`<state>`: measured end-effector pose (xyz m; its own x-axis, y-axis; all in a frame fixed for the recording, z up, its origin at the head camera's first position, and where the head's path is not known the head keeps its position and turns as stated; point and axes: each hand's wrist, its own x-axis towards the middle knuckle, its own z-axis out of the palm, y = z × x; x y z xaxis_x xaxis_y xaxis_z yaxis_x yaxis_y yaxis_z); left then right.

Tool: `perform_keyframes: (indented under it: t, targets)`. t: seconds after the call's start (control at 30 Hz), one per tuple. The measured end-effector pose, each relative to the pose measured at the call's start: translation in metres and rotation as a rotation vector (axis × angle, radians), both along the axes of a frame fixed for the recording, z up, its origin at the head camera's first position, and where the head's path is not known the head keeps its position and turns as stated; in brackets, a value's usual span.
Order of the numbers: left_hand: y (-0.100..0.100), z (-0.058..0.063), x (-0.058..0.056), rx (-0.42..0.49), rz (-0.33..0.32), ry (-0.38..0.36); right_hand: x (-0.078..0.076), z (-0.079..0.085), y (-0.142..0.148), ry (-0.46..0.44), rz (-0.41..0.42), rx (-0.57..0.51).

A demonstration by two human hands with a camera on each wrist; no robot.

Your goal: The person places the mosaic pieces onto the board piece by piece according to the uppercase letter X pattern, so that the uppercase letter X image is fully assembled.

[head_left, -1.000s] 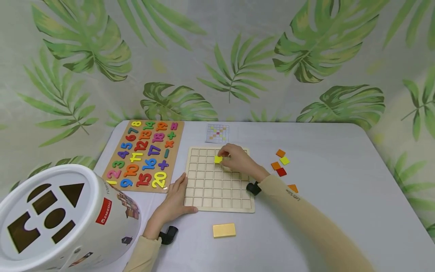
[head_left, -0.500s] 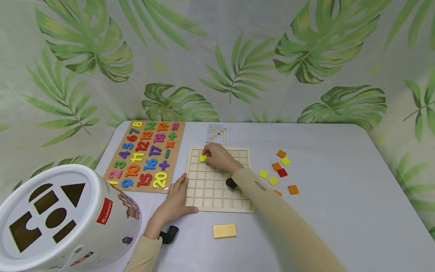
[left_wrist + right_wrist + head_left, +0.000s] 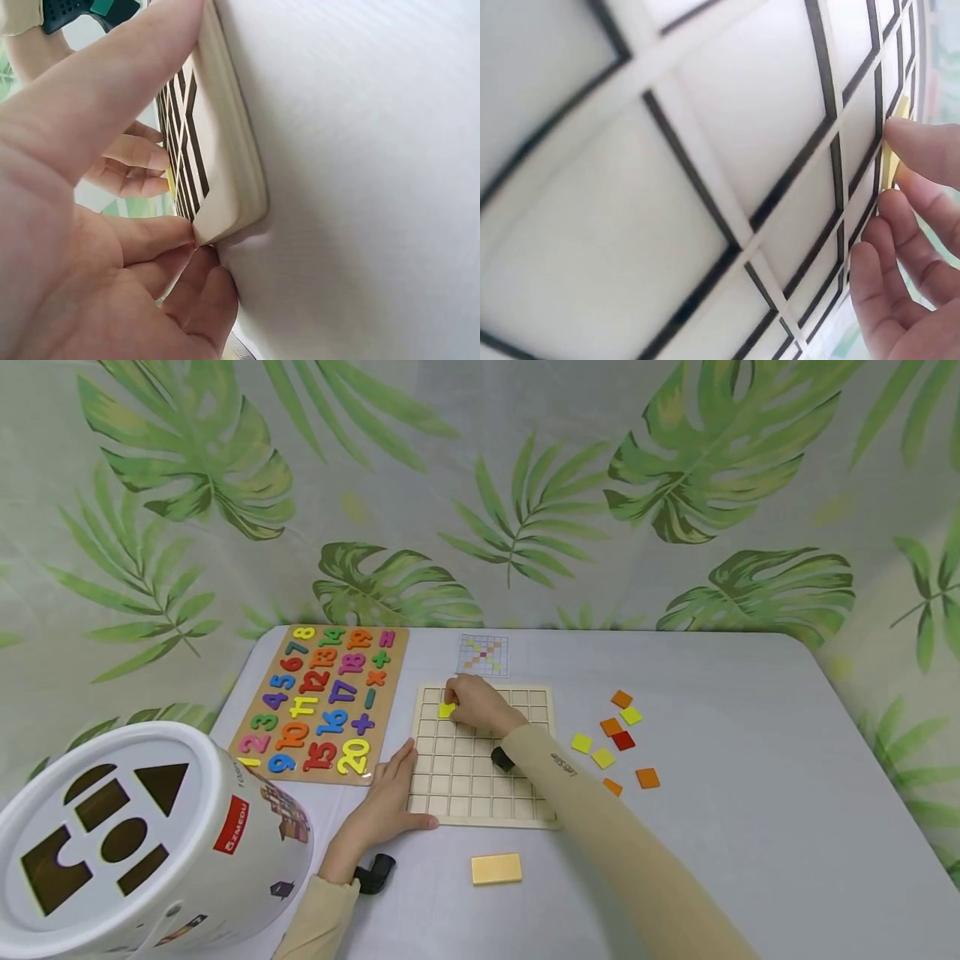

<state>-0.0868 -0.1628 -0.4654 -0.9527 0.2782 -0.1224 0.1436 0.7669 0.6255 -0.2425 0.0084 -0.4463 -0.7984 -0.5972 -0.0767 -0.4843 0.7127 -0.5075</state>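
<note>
A square wooden grid board (image 3: 487,822) lies on the table in the head view. My right hand (image 3: 480,704) pinches a yellow square tile (image 3: 446,711) near the board's upper left corner. The right wrist view shows the tile (image 3: 889,159) between thumb and fingertips, tilted in or right over a cell. At the lower left corner, my left hand (image 3: 386,806) braces the board, thumb along its near edge and fingers against its left side. The small grid pattern card (image 3: 482,656) lies just beyond the board.
Loose tiles lie right of the board: yellow (image 3: 581,743), orange (image 3: 647,778) and red (image 3: 623,741). A number puzzle board (image 3: 322,706) is at the left. A big white bucket (image 3: 262,860) stands front left. A pale yellow block (image 3: 496,869) sits in front.
My right hand has moved left across the board with the yellow tile, from a middle column toward the upper left corner. More loose tiles show at the right. The left hand stays put.
</note>
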Motion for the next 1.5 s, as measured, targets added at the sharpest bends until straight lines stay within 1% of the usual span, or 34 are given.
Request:
perform_keyframes:
  t: [0.1, 0.23, 0.3, 0.4, 0.53, 0.6, 0.7, 0.77, 0.83, 0.93, 1.03, 1.2, 1.3, 1.5]
  targets:
    - [0.001, 0.000, -0.001, -0.009, 0.000, -0.003, 0.001, 0.002, 0.005, -0.026, -0.010, -0.016]
    - [0.002, -0.001, -0.002, -0.011, 0.001, -0.011, 0.004, 0.009, 0.028, -0.080, -0.039, -0.109]
    - [0.002, -0.001, -0.002, -0.009, 0.004, -0.015, 0.006, 0.013, 0.047, -0.096, -0.054, -0.168]
    - [0.002, -0.001, -0.002, -0.013, 0.013, -0.021, 0.013, 0.019, 0.082, -0.086, -0.089, -0.237]
    - [0.001, -0.001, -0.001, -0.019, 0.023, -0.017, 0.023, 0.017, 0.136, -0.054, -0.164, -0.297]
    - [0.001, -0.001, -0.002, -0.014, 0.027, -0.019, 0.029, 0.013, 0.163, -0.045, -0.212, -0.300]
    - [0.001, 0.001, -0.001, -0.007, 0.031, -0.021, 0.038, 0.004, 0.199, -0.032, -0.265, -0.268]
    - [0.001, 0.002, -0.001, -0.004, 0.032, -0.025, 0.043, -0.001, 0.217, -0.038, -0.294, -0.237]
    - [0.001, 0.002, 0.000, -0.003, 0.031, -0.021, 0.048, -0.005, 0.231, -0.044, -0.305, -0.207]
    - [0.002, 0.000, 0.000, -0.007, 0.026, -0.011, 0.053, -0.009, 0.240, -0.041, -0.311, -0.172]
    - [0.002, -0.001, -0.001, -0.015, 0.020, -0.005, 0.053, -0.010, 0.240, -0.024, -0.297, -0.152]
    - [0.002, -0.001, -0.001, -0.012, 0.011, -0.001, 0.047, -0.011, 0.231, 0.004, -0.253, -0.120]
    - [0.001, -0.001, 0.000, -0.006, 0.011, -0.002, 0.044, -0.011, 0.225, 0.001, -0.236, -0.095]
    - [0.000, -0.004, 0.000, 0.007, 0.016, 0.005, 0.040, -0.011, 0.217, -0.015, -0.253, -0.041]
